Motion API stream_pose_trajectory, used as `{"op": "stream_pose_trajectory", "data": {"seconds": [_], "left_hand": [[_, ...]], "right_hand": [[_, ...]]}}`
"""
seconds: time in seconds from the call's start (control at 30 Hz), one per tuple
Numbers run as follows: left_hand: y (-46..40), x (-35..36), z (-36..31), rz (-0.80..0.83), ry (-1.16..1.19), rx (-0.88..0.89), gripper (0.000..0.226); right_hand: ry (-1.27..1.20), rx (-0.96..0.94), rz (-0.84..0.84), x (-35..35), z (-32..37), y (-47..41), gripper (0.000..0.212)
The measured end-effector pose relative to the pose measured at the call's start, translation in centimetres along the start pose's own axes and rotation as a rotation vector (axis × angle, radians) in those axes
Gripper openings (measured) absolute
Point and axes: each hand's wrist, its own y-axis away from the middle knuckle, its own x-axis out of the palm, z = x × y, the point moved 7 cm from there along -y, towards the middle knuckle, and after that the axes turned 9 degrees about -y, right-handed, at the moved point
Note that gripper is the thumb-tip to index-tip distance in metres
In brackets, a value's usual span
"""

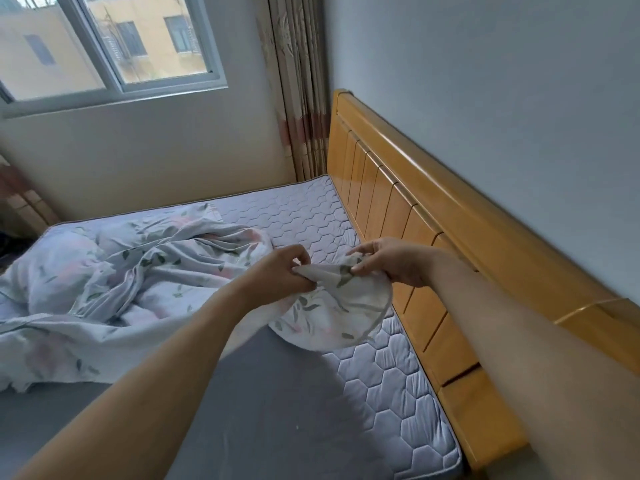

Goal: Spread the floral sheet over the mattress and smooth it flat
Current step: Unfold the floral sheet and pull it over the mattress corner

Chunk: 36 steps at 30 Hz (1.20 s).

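Observation:
The floral sheet (145, 271), pale with green leaves and pink blooms, lies crumpled over the left half of the quilted lilac mattress (304, 216). One end of it is lifted off the bed near the headboard. My left hand (280, 271) grips that raised edge with curled fingers. My right hand (388, 259) pinches the same edge a short way to the right, and the cloth hangs in a loose fold below both hands. A grey cover (277, 403) lies over the near part of the mattress.
A wooden headboard (415, 209) runs along the right wall. Patterned curtains (298, 98) hang in the far corner beside a window (114, 46). Dark furniture (20, 199) stands past the far left end of the bed.

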Motion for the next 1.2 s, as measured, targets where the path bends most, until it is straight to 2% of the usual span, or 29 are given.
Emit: {"op": "stream_pose_trajectory", "data": {"seconds": [0.07, 0.13, 0.2, 0.27, 0.3, 0.33, 0.4, 0.5, 0.53, 0.6, 0.63, 0.7, 0.77, 0.83, 0.9, 0.93, 0.97, 1.0, 1.03, 1.13, 1.17, 1.2], "left_hand": [[0.4, 1.3, 0.7, 0.173, -0.054, -0.078, 0.022], [0.3, 2.5, 1.4, 0.317, -0.075, -0.146, 0.022], [0.1, 3.6, 2.2, 0.424, 0.029, -0.227, 0.022], [-0.2, 5.4, 3.3, 0.547, 0.171, -0.340, 0.030], [-0.3, 6.5, 3.8, 0.610, 0.163, -0.389, 0.035], [-0.3, 7.6, 4.6, 0.669, 0.085, -0.432, 0.038], [-0.2, 9.6, 6.7, 0.751, -0.232, -0.485, 0.047], [0.2, 11.2, 10.2, 0.758, -0.559, -0.514, 0.052], [0.0, 11.0, 11.3, 0.695, -0.575, -0.541, 0.050], [-1.4, 8.5, 12.0, 0.466, -0.514, -0.580, 0.038], [-2.8, 6.0, 11.5, 0.299, -0.475, -0.573, 0.031], [-5.2, -1.2, 9.0, -0.045, -0.432, -0.534, 0.024], [-5.8, -10.6, 4.7, -0.406, -0.447, -0.474, 0.021], [-4.1, -19.9, -0.7, -0.812, -0.571, -0.350, 0.016], [-1.3, -24.8, -5.3, -1.171, -0.782, -0.165, 0.010], [-0.2, -25.2, -6.4, -1.292, -0.863, -0.076, 0.006], [0.1, -24.5, -6.7, -1.330, -0.912, -0.013, 0.006], [-0.5, -22.6, -5.9, -1.260, -0.931, 0.017, 0.010], [-1.7, -19.5, -3.9, -1.037, -0.917, -0.039, 0.015], [-2.4, -3.5, 7.5, -0.047, -0.751, -0.432, 0.032], [-0.7, 1.8, 10.1, 0.172, -0.707, -0.495, 0.034], [1.1, 5.6, 11.5, 0.312, -0.710, -0.511, 0.036]], "right_hand": [[0.073, 0.144, 0.097, 0.7, -0.7, -0.3, 0.044], [0.237, 0.291, 0.186, 1.1, -1.5, -0.4, 0.021], [0.292, 0.330, 0.199, 0.9, -1.5, -0.8, 0.011], [0.265, 0.338, 0.178, 0.7, -1.3, -1.7, 0.012], [0.238, 0.326, 0.153, 0.5, -1.3, -2.2, 0.012], [0.206, 0.312, 0.110, 0.2, -1.2, -2.9, 0.011], [0.230, 0.277, 0.003, -0.7, -1.6, -4.2, 0.005], [0.670, 0.217, -0.153, -2.8, -2.6, -5.8, 0.009], [0.764, 0.221, -0.211, -3.3, -2.8, -6.0, 0.012], [0.735, 0.201, -0.348, -4.1, -2.1, -6.1, 0.017], [0.629, 0.148, -0.419, -4.2, -0.4, -6.1, 0.020], [0.226, -0.032, -0.529, -4.1, 4.6, -6.0, 0.021], [-0.207, -0.301, -0.484, -3.1, 12.0, -5.6, 0.018], [-0.468, -0.633, -0.352, -0.9, 20.4, -3.5, 0.018], [-0.617, -0.890, -0.254, 1.1, 25.7, -1.1, 0.020], [-0.638, -0.950, -0.214, 2.0, 26.8, -0.6, 0.020], [-0.617, -0.947, -0.194, 2.5, 26.6, -0.7, 0.019], [-0.567, -0.889, -0.195, 2.7, 25.3, -1.5, 0.016], [-0.478, -0.780, -0.231, 2.7, 22.7, -2.7, 0.014], [-0.126, -0.264, -0.453, 1.2, 9.2, -5.8, 0.009], [-0.029, -0.079, -0.478, 1.0, 4.1, -5.8, 0.009], [0.041, 0.072, -0.465, 1.0, 0.0, -5.4, 0.016]]}}
